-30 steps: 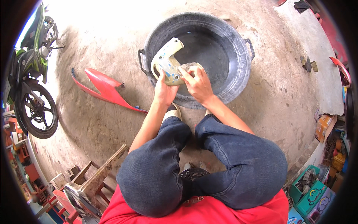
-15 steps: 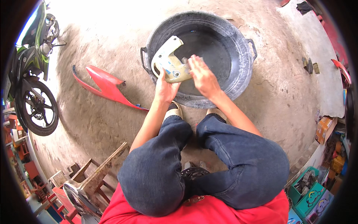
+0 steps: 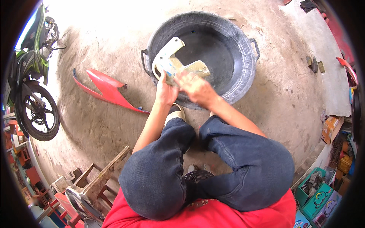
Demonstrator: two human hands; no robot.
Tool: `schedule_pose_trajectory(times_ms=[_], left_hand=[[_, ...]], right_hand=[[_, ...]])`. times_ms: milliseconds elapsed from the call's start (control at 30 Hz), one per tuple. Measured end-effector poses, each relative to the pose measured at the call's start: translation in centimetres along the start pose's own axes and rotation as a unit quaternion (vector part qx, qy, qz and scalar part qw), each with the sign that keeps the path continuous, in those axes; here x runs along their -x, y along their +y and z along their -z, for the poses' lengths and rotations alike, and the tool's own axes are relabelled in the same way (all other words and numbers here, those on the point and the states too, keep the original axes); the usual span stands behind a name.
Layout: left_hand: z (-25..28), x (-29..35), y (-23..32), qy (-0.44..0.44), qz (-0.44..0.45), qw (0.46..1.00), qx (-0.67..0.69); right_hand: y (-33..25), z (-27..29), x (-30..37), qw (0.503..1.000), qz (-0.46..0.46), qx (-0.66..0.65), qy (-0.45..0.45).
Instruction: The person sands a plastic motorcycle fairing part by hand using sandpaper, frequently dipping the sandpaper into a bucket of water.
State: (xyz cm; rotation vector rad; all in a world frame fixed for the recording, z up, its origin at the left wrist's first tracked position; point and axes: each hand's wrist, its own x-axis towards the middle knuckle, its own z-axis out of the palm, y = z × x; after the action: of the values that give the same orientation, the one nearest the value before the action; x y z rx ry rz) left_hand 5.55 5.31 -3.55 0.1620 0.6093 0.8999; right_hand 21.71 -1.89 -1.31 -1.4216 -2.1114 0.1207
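A pale yellow, curved plastic motorcycle body panel (image 3: pixel 169 49) with bolt holes and bluish patches is held over the near left part of a large black tub (image 3: pixel 247 64). My left hand (image 3: pixel 166 92) grips its near edge, thumb on top. My right hand (image 3: pixel 195 88) lies across the panel's near side, close to the left hand. Motion smears its fingers, so whether anything is under them cannot be made out. Dark water (image 3: pixel 213 49) stands in the tub, below the panel.
A red motorcycle body panel (image 3: pixel 108 87) lies on the concrete floor left of the tub. A motorcycle (image 3: pixel 36 95) stands at the far left. Near my left knee is a worn wooden stool (image 3: pixel 97 174). Boxes of parts (image 3: pixel 313 190) sit at the lower right.
My right hand has moved left and nearer along the panel, uncovering its right arm. The panel has shifted and turned slightly. My left hand keeps its hold.
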Motion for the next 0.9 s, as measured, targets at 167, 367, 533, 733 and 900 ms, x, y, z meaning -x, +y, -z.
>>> schedule_pose_trajectory(times_ms=[167,367,533,733,900], left_hand=[[-1.3,0.1,-0.4,-0.032,0.009,0.999,0.036],[-1.6,0.3,-0.2,-0.036,0.048,0.998,-0.007],[0.2,0.7,0.7,-0.044,0.074,0.996,-0.013],[-0.6,0.8,0.3,-0.056,0.080,0.995,-0.018],[-1.4,0.9,0.3,-0.052,0.077,0.996,-0.009]], right_hand=[[0.7,-0.4,-0.4,0.996,-0.062,0.030,0.051],[2.0,0.6,-1.2,0.999,-0.022,0.013,0.030],[-0.9,0.5,-0.5,0.999,0.048,-0.005,-0.021],[0.6,1.6,-0.5,1.000,-0.014,0.016,0.014],[1.2,2.1,-0.6,0.998,0.008,0.067,0.009]])
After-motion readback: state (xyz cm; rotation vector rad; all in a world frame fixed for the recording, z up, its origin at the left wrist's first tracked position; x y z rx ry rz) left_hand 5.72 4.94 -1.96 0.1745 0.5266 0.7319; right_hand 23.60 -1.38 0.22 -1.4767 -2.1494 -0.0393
